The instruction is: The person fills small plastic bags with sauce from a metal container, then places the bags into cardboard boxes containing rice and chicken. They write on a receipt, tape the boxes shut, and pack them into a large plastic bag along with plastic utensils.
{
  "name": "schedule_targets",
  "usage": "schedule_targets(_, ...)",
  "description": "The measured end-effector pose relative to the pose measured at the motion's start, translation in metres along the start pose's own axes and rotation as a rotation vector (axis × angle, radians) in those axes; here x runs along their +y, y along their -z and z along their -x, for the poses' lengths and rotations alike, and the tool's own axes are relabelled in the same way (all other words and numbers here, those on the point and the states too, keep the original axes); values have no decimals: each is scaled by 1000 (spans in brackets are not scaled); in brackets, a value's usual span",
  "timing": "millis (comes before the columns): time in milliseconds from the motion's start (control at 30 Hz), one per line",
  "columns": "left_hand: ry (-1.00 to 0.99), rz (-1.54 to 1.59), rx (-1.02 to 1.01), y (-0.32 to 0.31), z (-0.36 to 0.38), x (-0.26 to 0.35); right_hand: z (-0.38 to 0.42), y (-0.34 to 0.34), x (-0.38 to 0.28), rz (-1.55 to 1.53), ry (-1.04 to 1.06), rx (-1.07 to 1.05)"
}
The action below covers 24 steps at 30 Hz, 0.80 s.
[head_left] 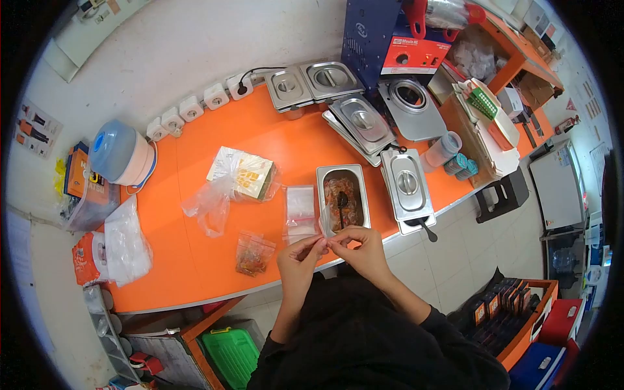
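Observation:
My left hand (301, 259) and my right hand (361, 256) meet at the table's front edge, fingertips pinched together on a small clear plastic bag (324, 220). Just beyond them stands a steel food pan (364, 195) holding a reddish-brown food (340, 188), with a black spoon (342, 200) resting in it. A stack of flat clear bags (299, 203) lies to the left of the pan. Farther left, a filled zip bag (253, 253) with reddish contents rests on the orange table (195, 273).
Lidded steel pans (407, 182) stand to the right, with more lidded pans (330, 77) at the back. A blue and red machine (416, 52) sits behind them. On the left are a plastic-wrapped box (244, 172), a blue-lidded container (117, 153) and white plastic bags (128, 244).

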<state>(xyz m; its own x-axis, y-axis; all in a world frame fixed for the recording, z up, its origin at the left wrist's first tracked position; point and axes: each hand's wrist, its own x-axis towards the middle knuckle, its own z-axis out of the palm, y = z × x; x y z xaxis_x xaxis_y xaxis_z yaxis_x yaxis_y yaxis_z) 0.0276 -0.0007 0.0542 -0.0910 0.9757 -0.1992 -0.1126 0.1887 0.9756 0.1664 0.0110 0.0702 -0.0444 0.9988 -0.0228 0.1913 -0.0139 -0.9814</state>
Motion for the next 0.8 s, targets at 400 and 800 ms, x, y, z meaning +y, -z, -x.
schedule_targets(400, 62, 95, -167, 6, 1, 11, 7, 8, -15, 20, 16, 20)
schedule_targets(800, 119, 58, -271, 14, -1, 5, 22, 10, -35, -45, -177, -180)
